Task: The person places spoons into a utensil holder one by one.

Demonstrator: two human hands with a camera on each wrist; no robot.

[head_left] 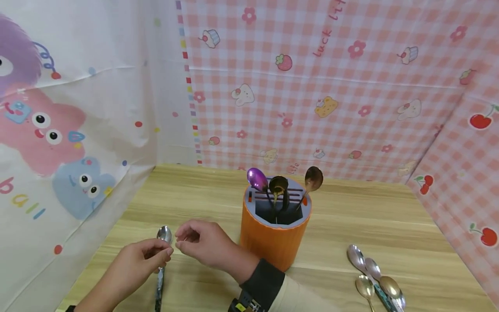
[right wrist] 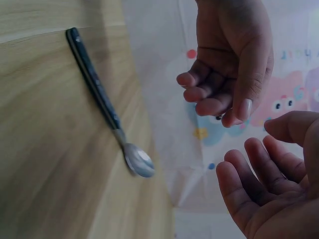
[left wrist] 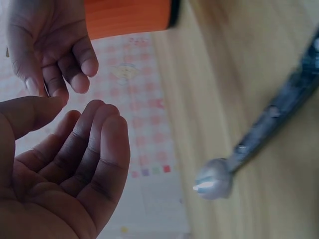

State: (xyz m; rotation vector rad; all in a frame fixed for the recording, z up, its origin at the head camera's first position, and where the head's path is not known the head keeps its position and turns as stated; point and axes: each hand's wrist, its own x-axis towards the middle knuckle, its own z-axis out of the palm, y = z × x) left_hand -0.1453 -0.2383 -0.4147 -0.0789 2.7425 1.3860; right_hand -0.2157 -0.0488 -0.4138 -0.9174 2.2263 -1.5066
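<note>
My left hand [head_left: 134, 262] hovers over a spoon [head_left: 160, 286] with a dark patterned handle and a silver bowl. Its fingers are loosely bent and hold nothing. Facing it, my right hand [head_left: 210, 242] is also bare, with relaxed, spread fingers. The left wrist view shows the left thumb overlapping the right fingertips. In the right wrist view a small gap parts the two hands, and the spoon [right wrist: 97, 87] lies flat on the wooden table, gripped by neither. Behind my right forearm stands an orange cutlery holder [head_left: 269, 242] with a grey slotted top.
A purple spoon [head_left: 257, 179], a dark ladle [head_left: 278, 185] and a bronze spoon [head_left: 313, 178] stand in the holder. Several spoons [head_left: 373, 268] lie in a pile on the right of the wooden table [head_left: 331, 212]. Printed cloths [head_left: 304, 125] hang around the table.
</note>
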